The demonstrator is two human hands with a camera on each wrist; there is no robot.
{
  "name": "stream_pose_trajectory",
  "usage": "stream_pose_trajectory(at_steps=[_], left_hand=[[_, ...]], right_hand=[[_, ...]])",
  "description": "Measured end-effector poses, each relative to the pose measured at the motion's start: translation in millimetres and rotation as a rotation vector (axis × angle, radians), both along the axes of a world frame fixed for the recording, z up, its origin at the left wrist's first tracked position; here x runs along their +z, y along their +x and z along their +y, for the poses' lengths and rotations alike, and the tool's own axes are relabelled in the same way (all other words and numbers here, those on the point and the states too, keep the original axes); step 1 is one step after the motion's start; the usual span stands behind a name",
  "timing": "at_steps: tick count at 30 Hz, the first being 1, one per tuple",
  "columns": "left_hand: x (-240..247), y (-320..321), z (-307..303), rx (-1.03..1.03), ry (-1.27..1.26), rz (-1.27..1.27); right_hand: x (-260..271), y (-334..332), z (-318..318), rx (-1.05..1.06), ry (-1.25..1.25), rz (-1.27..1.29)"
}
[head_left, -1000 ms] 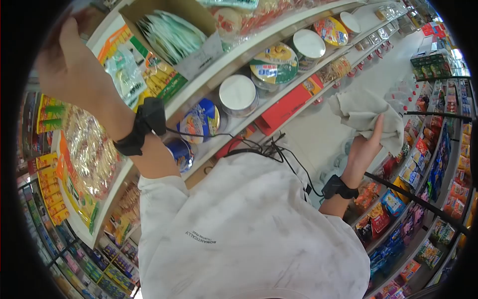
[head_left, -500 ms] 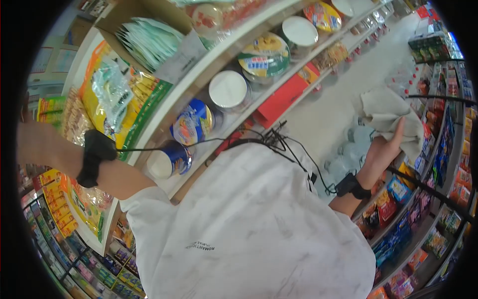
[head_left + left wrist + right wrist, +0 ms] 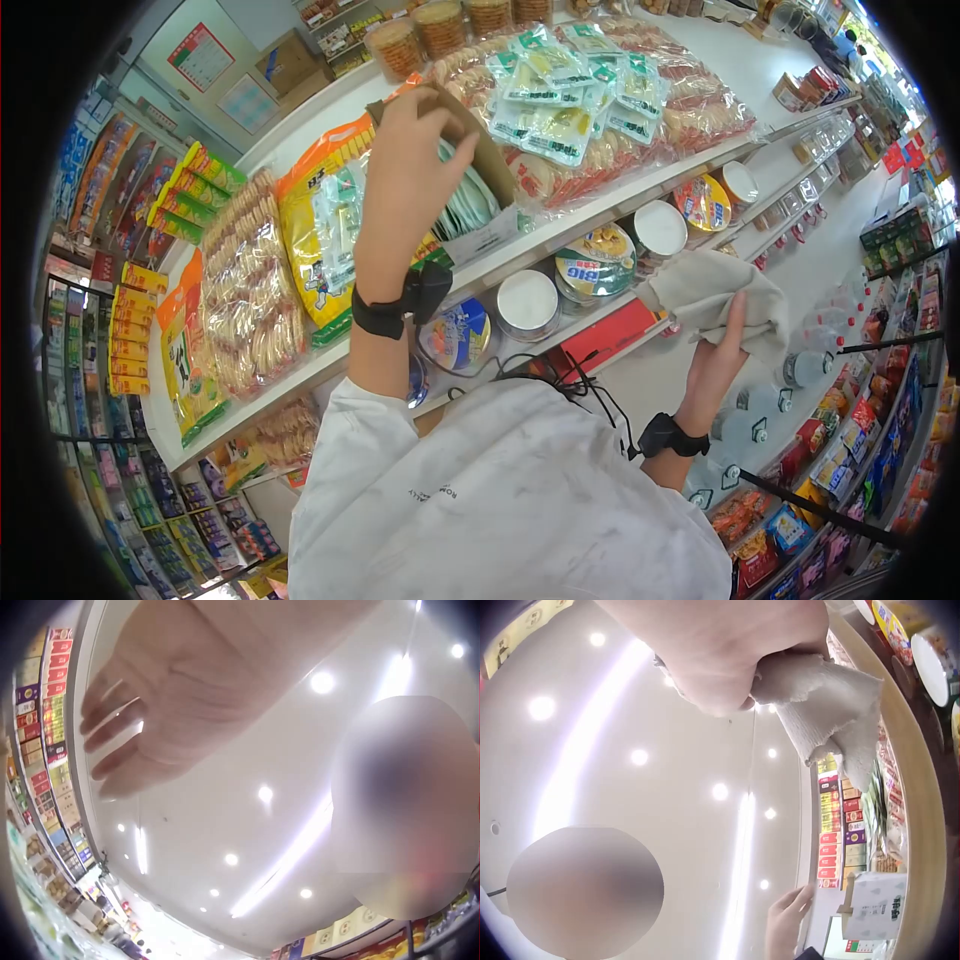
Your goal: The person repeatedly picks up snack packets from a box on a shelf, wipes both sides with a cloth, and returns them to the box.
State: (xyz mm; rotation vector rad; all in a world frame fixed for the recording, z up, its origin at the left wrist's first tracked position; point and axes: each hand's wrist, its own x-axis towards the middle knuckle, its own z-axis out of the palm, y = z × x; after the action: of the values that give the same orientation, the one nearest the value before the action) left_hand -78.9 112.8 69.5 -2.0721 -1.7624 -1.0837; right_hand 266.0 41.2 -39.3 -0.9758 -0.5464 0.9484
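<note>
My left hand [image 3: 410, 165] hovers at the cardboard box [image 3: 487, 150] on the shelf top, its fingers loosely bent. Nothing shows between those fingers, and in the right wrist view the hand stands apart from the white box side [image 3: 877, 906]. Pale green packets [image 3: 467, 208] stand inside the box. My right hand [image 3: 712, 378] grips a grey cloth [image 3: 722, 298] out over the aisle. In the right wrist view the cloth [image 3: 829, 705] hangs in folds from the curled fingers.
Beside the box lie a yellow bag [image 3: 320, 240] and a packed bundle of snacks [image 3: 250, 290]. More green packets [image 3: 570, 90] lie on bagged snacks to the right. Noodle cups [image 3: 597, 262] line the lower ledge. Water bottles [image 3: 735, 430] stand on the floor by the snack racks.
My left hand has swung from the far left back to the box. My right hand keeps the cloth, shifting slightly. The head view now takes in more of the shelf top.
</note>
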Motion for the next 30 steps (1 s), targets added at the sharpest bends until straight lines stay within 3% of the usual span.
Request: stream_pose_trajectory(at_steps=[9, 13, 22, 28, 30], left_hand=[[-64.1, -4.3, 7.2, 0.22, -0.088, 0.23], [-65.3, -2.5, 7.6, 0.233, -0.052, 0.123], [-62.8, 1.6, 5.4, 0.251, -0.094, 0.222], [-63.5, -6.9, 5.3, 0.186, 0.082, -0.037], [-52.7, -7.7, -2.1, 0.131, 0.046, -0.252]], right_hand=[[-12.2, -19.1, 26.6, 0.117, -0.024, -0.04], [-6.6, -27.0, 29.1, 0.186, -0.073, -0.09], [-10.2, -36.6, 25.9, 0.23, -0.147, -0.063], [-2.5, -40.7, 22.9, 0.25, -0.19, -0.099], [2.1, -40.5, 23.0, 0.281, -0.21, -0.132]])
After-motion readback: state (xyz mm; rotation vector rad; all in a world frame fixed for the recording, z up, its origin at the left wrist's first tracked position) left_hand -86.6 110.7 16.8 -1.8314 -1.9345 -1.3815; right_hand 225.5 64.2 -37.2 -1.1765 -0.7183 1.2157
